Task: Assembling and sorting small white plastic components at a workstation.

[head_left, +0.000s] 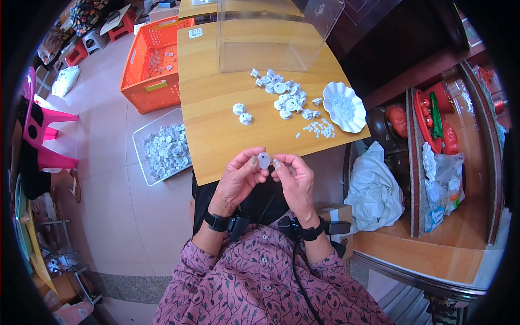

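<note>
Hands Meet Over a Small White Disc at the Counter's Near Edge

A person in a patterned pink shirt holds a white disc point(264, 160) above the near edge of a wooden counter point(211, 146). The left hand point(234, 183) pinches it between thumb and fingertips. The right hand point(296, 183) draws its thumb and fingers close together at the disc's right side; whether they grip the disc or a tiny piece cannot be told.

A heap of white plastic parts point(290, 102) lies right of the counter's middle, with two more parts point(246, 118) set apart to the left. Tiny white pieces point(323, 129) are scattered toward the near edge, beside a wavy-rimmed white dish point(358, 110) of clear bits at the near right corner. A clear plastic bin point(265, 51) stands toward the far edge. Beyond the left edge are an orange crate point(157, 92) and a clear tub point(138, 142) full of parts.
</note>
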Demonstrator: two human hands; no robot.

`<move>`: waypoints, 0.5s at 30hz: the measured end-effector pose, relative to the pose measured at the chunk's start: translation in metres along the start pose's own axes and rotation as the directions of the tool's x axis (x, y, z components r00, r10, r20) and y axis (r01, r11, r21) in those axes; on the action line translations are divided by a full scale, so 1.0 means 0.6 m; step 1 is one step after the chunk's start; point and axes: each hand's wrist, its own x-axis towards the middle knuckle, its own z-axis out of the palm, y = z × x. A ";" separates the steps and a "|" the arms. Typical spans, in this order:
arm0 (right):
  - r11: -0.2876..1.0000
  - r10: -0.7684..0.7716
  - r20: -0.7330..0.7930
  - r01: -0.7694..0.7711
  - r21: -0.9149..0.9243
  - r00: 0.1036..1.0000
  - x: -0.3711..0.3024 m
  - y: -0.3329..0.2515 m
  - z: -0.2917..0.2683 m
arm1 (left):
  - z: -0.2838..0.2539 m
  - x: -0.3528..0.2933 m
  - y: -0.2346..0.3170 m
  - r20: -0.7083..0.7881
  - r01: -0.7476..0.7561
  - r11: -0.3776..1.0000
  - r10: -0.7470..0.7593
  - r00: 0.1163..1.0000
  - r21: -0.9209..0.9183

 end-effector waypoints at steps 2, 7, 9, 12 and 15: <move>1.000 0.005 0.002 -0.005 0.012 1.000 -0.002 -0.001 0.002 | -0.001 -0.002 0.000 -0.002 -0.002 1.000 0.002 1.000 -0.005; 0.995 -0.087 -0.036 0.084 -0.061 0.996 -0.001 0.006 -0.001 | -0.002 -0.006 0.001 0.004 -0.001 1.000 0.001 1.000 0.022; 0.995 -0.078 -0.028 0.077 -0.058 0.997 -0.001 0.007 -0.002 | -0.002 -0.007 0.001 0.000 0.001 0.999 -0.001 1.000 0.037; 0.997 -0.073 -0.025 0.072 -0.040 0.997 -0.003 0.002 0.000 | -0.003 -0.007 0.000 -0.015 0.002 0.999 -0.001 1.000 0.039; 0.993 -0.107 -0.038 0.105 -0.044 0.994 -0.005 0.003 0.002 | 0.000 -0.009 0.000 -0.026 0.004 0.999 -0.003 1.000 0.036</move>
